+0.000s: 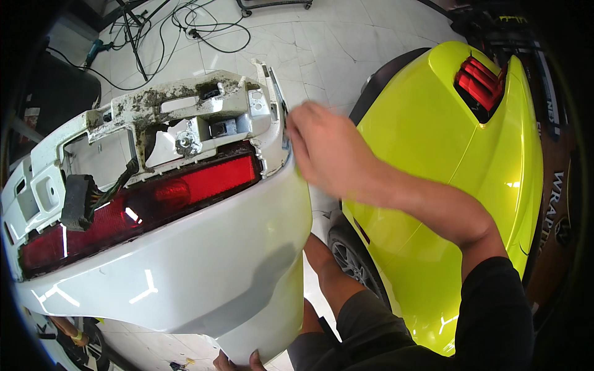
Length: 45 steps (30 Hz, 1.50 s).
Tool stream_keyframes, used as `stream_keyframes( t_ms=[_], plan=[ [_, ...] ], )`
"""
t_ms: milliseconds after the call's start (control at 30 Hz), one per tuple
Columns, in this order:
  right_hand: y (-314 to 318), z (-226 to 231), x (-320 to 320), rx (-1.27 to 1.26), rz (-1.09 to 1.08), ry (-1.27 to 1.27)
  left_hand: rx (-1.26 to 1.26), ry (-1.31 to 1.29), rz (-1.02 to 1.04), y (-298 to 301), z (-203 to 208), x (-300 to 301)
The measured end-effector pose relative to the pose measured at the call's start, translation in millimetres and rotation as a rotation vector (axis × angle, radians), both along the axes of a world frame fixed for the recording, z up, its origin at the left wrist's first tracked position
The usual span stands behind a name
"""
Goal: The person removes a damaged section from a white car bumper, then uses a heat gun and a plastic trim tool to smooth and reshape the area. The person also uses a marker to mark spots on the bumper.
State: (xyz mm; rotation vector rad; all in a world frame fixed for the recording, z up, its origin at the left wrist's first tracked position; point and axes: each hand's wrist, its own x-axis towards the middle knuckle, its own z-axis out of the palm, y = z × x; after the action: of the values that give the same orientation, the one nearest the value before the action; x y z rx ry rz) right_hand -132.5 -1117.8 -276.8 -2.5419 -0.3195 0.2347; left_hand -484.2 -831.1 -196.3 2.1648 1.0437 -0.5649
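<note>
A white car bumper (185, 266) stands before me, its red rear light (204, 182) set under a dirt-stained white plastic frame (164, 96). A dark foam-wrapped connector (78, 201) with wires hangs over the light. My right hand (331, 148), slightly blurred, is at the bumper's upper right edge. Its fingers are bent and pressed together there; whatever they pinch is hidden. At the bottom of the view, my left hand (238, 362) grips the bumper's lower end, with only fingertips showing.
A glossy yellow-green car (427, 161) with a red tail light (479, 86) stands close on the right. Tangled black cables (192, 25) lie on the tiled floor beyond the bumper, near thin black stand legs (133, 37). A dark bin-like object (68, 80) is at far left.
</note>
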Motion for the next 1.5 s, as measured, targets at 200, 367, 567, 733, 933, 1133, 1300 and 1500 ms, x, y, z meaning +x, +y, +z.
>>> stream_keyframes(
  t_ms=[200,367,567,733,933,1133,1300,1500],
  plan=[
    [21.8,54.7,-48.4,0.166,0.013,0.159,0.036,-0.009,-0.048,-0.7,-1.9,2.6],
    [54.7,92.1,-118.5,0.38,0.323,0.465,-0.041,-0.141,-0.023,-6.5,-19.0,-4.8],
    [76.7,113.2,-133.9,0.647,0.317,0.505,-0.001,-0.116,-0.055,0.8,-18.7,-10.8],
    [62.7,118.4,-130.4,0.647,0.065,0.373,-0.075,-0.198,-0.11,-2.5,1.8,12.3],
    [37.5,179.9,-153.3,0.969,-0.481,0.661,-0.113,-0.282,-0.159,6.9,18.4,11.2],
    [24.2,232.0,-188.3,0.877,-0.629,0.673,-0.027,-0.32,-0.212,20.8,49.5,-23.2],
    [9.0,261.6,-225.9,0.814,-0.685,0.654,-0.116,-0.31,-0.147,25.4,53.8,-56.3],
    [14.6,280.0,-251.2,0.746,-0.539,0.653,-0.048,-0.435,-0.11,14.8,21.4,-105.7]
  ],
)
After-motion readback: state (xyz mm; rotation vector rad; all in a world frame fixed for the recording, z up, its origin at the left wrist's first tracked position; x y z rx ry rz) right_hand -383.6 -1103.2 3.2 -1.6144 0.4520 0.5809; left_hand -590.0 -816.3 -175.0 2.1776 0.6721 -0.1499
